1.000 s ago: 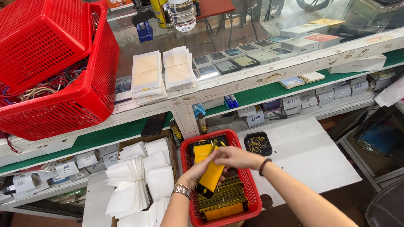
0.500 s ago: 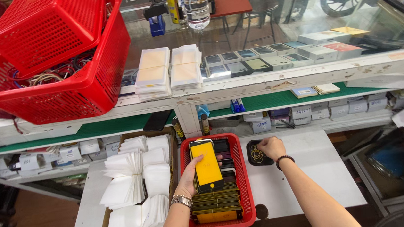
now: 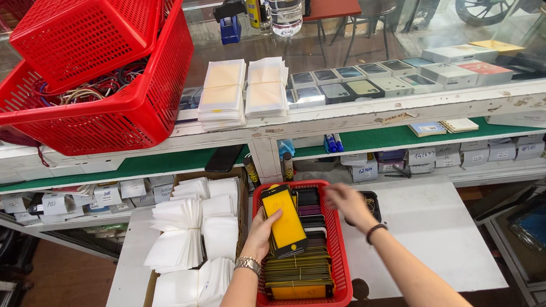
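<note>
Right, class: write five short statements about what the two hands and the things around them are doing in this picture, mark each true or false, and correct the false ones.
1. The left hand holds a flat yellow-faced piece with a black border. True.
2. That piece is held over a blue tray. False: it is over a small red basket filled with similar flat pieces.
3. The right hand grips the same yellow piece. False: it is apart from it, blurred, over the basket's far right edge.
4. Stacks of white paper sleeves lie to the left of the red basket. True.
5. The left wrist is bare. False: it wears a metal watch.
</note>
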`<state>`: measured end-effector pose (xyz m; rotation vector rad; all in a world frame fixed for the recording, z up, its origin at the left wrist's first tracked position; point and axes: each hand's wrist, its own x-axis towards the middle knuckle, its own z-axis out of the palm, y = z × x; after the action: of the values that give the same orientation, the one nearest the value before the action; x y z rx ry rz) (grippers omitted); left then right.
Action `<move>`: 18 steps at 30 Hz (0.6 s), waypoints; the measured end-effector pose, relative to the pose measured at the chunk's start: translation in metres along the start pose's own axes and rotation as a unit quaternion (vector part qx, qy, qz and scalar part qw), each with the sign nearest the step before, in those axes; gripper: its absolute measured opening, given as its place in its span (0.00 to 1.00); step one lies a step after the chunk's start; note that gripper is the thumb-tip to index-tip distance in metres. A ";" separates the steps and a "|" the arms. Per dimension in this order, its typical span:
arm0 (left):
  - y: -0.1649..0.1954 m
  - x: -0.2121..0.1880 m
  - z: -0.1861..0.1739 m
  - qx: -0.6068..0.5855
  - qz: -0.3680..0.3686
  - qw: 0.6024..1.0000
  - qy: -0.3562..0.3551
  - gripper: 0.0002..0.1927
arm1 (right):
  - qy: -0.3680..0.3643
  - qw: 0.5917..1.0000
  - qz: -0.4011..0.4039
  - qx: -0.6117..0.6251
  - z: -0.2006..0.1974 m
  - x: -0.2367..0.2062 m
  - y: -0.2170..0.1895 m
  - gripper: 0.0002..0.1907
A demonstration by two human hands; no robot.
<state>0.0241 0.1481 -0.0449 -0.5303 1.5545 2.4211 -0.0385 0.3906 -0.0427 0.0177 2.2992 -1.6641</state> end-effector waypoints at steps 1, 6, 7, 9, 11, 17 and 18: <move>0.000 0.003 0.003 0.007 -0.006 1.000 0.000 0.29 | -0.079 0.993 0.013 0.088 0.016 -0.002 -0.008 0.26; 0.000 0.009 0.010 0.245 0.079 0.963 0.084 0.28 | -0.097 0.980 0.062 0.162 0.093 -0.023 -0.016 0.27; 0.002 0.007 0.007 0.350 0.107 0.923 0.119 0.27 | -0.078 0.979 0.077 0.169 0.099 -0.025 -0.014 0.27; 0.014 0.006 -0.005 0.410 0.190 0.875 0.174 0.30 | -0.041 0.977 0.103 0.182 0.111 -0.022 -0.013 0.26; 0.022 -0.001 -0.022 0.444 0.232 0.839 0.214 0.27 | 0.001 0.988 0.092 0.124 0.120 -0.021 -0.011 0.26; 0.047 -0.018 -0.087 0.526 0.217 0.767 0.296 0.21 | 0.111 0.992 0.047 -0.035 0.144 -0.019 -0.015 0.28; 0.048 -0.022 -0.098 0.536 0.219 0.758 0.300 0.23 | 0.132 0.988 0.038 -0.077 0.148 -0.020 -0.015 0.29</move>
<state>0.0443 0.0391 -0.0333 -0.7368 3.2062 1.0862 0.0127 0.2516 -0.0658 0.3057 2.5783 -1.5214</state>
